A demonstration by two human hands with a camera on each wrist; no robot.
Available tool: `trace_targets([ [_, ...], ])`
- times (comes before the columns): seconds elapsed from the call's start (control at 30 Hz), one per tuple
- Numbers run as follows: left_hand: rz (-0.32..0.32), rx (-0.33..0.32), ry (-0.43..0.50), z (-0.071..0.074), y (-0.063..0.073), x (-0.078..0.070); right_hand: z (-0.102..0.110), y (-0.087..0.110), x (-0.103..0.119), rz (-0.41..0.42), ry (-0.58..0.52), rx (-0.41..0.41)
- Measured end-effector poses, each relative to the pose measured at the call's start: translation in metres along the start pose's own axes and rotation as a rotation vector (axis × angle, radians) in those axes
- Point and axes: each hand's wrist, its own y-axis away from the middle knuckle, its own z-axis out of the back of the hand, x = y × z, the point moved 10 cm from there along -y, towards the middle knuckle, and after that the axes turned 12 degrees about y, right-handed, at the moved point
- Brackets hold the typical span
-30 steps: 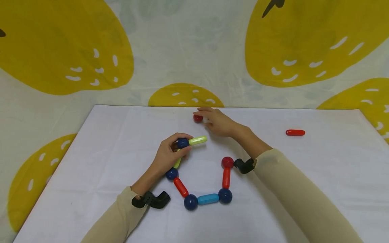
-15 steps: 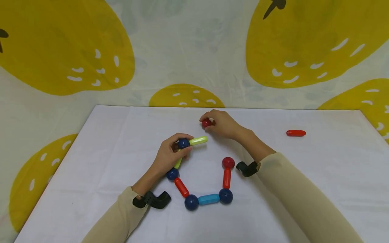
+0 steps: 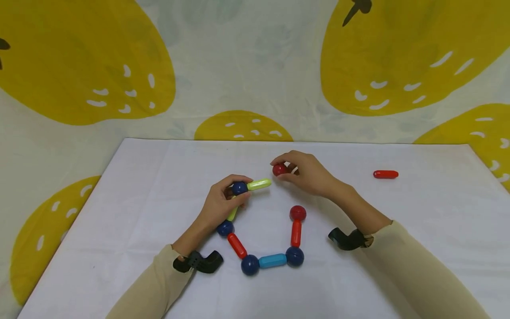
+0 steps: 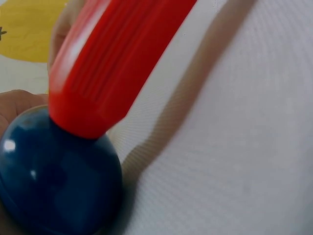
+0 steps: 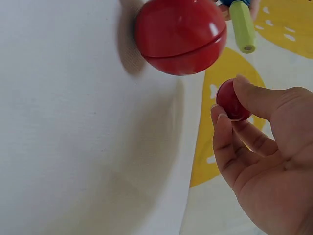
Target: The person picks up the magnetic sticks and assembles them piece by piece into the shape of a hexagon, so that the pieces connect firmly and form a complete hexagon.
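Observation:
My left hand (image 3: 223, 199) pinches a dark blue ball (image 3: 240, 188) between thumb and fingers. From that ball a yellow-green rod (image 3: 259, 184) points right; a second yellow-green rod (image 3: 232, 215), partly covered by the hand, runs down to another blue ball (image 3: 225, 228). The chain continues through a red rod (image 3: 237, 246), a blue ball (image 3: 250, 265), a light blue rod (image 3: 272, 261), a blue ball (image 3: 295, 256) and a red rod (image 3: 296, 234) to a red ball (image 3: 298, 213). My right hand (image 3: 308, 173) pinches a separate red ball (image 5: 230, 100), just right of the upper rod's free tip.
A loose red rod (image 3: 385, 174) lies on the white tabletop (image 3: 418, 230) at the right. Behind the table hangs a pale cloth (image 3: 247, 66) with large yellow shapes. Black wrist pieces (image 3: 346, 239) sit on both forearms.
The right hand has taken hold of the red ball near the table's back edge and brought it right and toward me, near the yellow-green rod's tip. The left hand has stayed put.

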Motion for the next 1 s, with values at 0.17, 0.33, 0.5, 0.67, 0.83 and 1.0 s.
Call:
trace_targets([
  [0.17, -0.009, -0.001, 0.001, -0.001, 0.000, -0.002, 0.005, 0.016, 0.000, -0.026, -0.051, -0.031],
  [0.33, -0.015, 0.001, 0.006, -0.002, 0.001, -0.002, 0.000, 0.027, -0.002, -0.062, -0.114, -0.044],
  [0.5, -0.026, -0.001, 0.013, -0.002, 0.002, -0.003, -0.006, 0.032, -0.003, -0.074, -0.160, -0.059],
  [0.67, -0.032, -0.002, 0.008, -0.002, 0.003, -0.001, -0.010, 0.033, -0.001, -0.072, -0.176, -0.066],
  [0.83, -0.035, 0.003, 0.009, -0.002, 0.003, -0.001, -0.012, 0.034, 0.005, -0.060, -0.198, -0.072],
  [1.0, -0.044, 0.010, 0.001, 0.000, -0.001, 0.012, -0.013, 0.035, 0.006, -0.053, -0.202, -0.090],
])
